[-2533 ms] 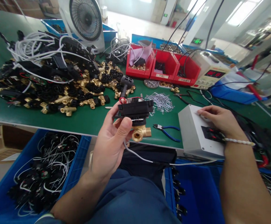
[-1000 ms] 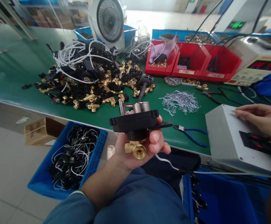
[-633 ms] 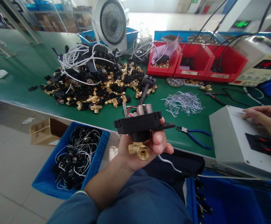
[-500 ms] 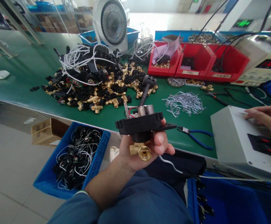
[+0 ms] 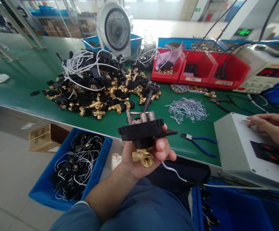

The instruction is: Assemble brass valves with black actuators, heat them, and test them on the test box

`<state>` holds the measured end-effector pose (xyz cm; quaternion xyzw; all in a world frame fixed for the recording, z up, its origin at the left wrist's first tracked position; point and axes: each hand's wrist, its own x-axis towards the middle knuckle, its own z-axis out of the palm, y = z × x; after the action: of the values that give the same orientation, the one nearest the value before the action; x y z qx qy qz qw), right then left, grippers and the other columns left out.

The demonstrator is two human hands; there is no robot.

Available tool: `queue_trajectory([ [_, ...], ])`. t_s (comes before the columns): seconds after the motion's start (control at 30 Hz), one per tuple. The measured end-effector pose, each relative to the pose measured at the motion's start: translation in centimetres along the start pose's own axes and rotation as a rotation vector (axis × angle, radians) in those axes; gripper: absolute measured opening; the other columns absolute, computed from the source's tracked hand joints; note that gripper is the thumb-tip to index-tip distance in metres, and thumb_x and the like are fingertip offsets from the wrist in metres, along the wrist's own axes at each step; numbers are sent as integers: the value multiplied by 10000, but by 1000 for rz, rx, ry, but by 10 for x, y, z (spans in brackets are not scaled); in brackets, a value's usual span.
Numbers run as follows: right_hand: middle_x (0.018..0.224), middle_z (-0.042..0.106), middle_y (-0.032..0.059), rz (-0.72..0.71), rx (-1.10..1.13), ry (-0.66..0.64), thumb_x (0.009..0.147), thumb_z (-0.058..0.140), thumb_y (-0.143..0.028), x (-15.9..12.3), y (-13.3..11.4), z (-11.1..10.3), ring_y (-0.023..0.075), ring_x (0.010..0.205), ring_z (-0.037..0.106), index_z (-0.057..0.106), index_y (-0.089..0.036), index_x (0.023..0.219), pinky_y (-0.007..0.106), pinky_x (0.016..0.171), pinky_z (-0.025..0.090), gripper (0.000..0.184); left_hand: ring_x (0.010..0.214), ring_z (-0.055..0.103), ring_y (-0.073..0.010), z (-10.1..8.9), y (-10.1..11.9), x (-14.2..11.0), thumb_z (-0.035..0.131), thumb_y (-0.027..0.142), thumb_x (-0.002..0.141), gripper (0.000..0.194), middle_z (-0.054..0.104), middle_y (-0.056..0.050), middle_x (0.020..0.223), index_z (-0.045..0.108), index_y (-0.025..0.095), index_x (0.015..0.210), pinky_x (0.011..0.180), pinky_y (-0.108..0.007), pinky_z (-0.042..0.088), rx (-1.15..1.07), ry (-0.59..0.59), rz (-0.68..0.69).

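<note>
My left hand [image 5: 139,160] is wrapped from below around a motorized valve [image 5: 141,130], held above the bench's front edge. Its black actuator housing is on top, with a metal motor and red wire showing. Below sits the brass valve body [image 5: 146,158], one threaded port facing me. From the valve a white cable [image 5: 174,170] runs down to the right. At the right, my right hand [image 5: 273,126] rests on a grey control box [image 5: 235,134]. Its fingertips pinch what looks like a small switch [image 5: 250,124] on the top panel, mostly covered by the fingers.
A pile of brass valves and black actuators [image 5: 93,93] covers the bench's middle left. Wire clips [image 5: 187,109] and blue-handled pliers [image 5: 199,143] lie nearer the box. Behind stand red bins [image 5: 194,69], a fan [image 5: 116,29] and a power supply [image 5: 269,69]. Blue crates [image 5: 43,197] sit below.
The view has shifted slightly. My left hand keeps the valve in nearly the same pose, and my right hand stays at the box. The power supply's red display now reads more brightly.
</note>
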<state>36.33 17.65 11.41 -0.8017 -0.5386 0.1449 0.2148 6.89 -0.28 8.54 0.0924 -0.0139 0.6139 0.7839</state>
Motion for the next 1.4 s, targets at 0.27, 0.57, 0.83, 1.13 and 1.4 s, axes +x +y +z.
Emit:
queue_trajectory([
  [0.27,682,588,15,23,27,-14,766,661,-187,-11,-12,-4,143,560,434,631,-185,673,283,529,287,98,518,567,-80,0,-1,0,605,288,909,185,575,-6,618,720,145,932,651,-230,563,96,93,21],
  [0.57,718,619,12,-115,126,-46,816,654,-192,10,16,1,120,598,457,688,-139,795,266,597,329,67,877,719,-193,7,-5,10,234,373,1024,557,731,-135,962,715,97,977,810,-328,596,192,468,121],
  [0.83,708,639,12,-215,231,-102,805,692,-179,11,24,2,99,575,468,686,-133,762,239,597,365,64,888,702,-168,1,-9,13,613,240,918,395,688,-113,1154,527,195,1301,728,-244,571,604,531,229],
  [1.13,656,588,12,-629,570,456,786,615,-230,-14,12,-10,116,544,501,619,-156,773,270,593,411,75,810,706,-187,2,-6,7,768,284,768,445,703,-86,1064,619,159,1168,653,-239,574,721,490,297],
  [1.4,1031,702,76,-867,-36,-896,924,608,-416,-139,58,36,229,945,679,696,-220,1002,370,837,559,229,788,717,-240,1,-1,9,684,364,830,395,725,-112,999,661,129,1148,653,-329,606,636,474,187],
])
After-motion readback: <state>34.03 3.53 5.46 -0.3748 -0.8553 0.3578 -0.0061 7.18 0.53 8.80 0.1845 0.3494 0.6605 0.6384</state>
